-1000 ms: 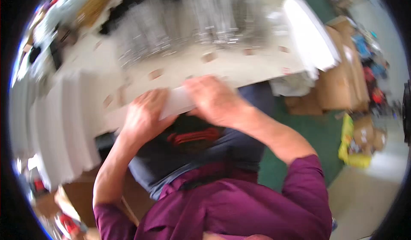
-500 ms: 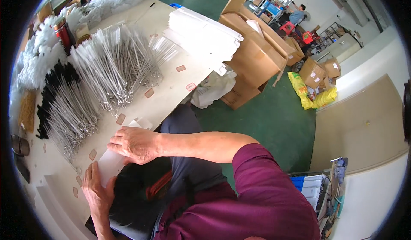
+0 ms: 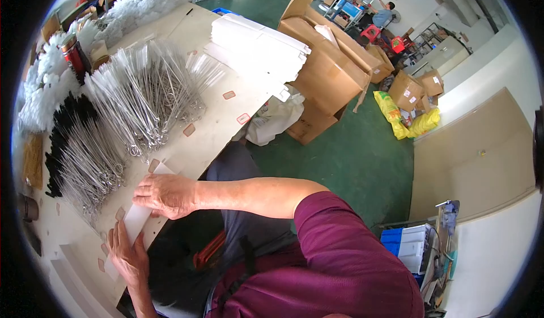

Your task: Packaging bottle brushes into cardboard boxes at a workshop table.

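A narrow white carton (image 3: 136, 218) lies along the near edge of the worktable, slanting from beside the brushes toward me. My right hand (image 3: 168, 196) is closed over its upper part, fingers on the far side; the thumb is mostly hidden. Lower down, my left hand (image 3: 129, 257) grips it, fingers along one side and thumb on the other. Just beyond lie many thin wire brushes with looped ends, white-tipped ones (image 3: 150, 94) and black-tipped ones (image 3: 93, 159). To the right on the table rests a stack of flat white carton blanks (image 3: 255, 43).
A large open cardboard box (image 3: 326, 63) stands right of the table. White bristly bundles (image 3: 147, 3) and a red-and-black flask (image 3: 75, 57) are at the far left. Long white strips (image 3: 85, 284) lie at the lower left. Another person (image 3: 382, 16) sits far off.
The white piece has gone from a wider sheet with an end flap sticking up to a narrower folded form. My right hand has shifted slightly left; the view has moved a little.
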